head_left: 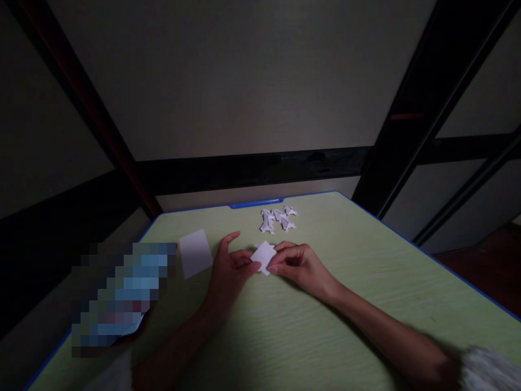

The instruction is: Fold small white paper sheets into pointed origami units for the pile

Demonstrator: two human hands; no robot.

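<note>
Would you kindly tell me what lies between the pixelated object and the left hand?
In the head view, a white paper sheet lies between the pixelated object and the left hand.

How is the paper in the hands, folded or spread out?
Folded: the white paper between the left hand and right hand is a small diamond with bits poking out.

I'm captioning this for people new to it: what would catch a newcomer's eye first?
Probably the small white diamond-shaped paper piece, held between the left hand's grip and the right hand's grip over the pale green, blue-edged table. Just beyond it lies a cluster of small white folded-paper figures. At the table's left side, a pixelated bluish patch also stands out, too blurred to name.
</note>
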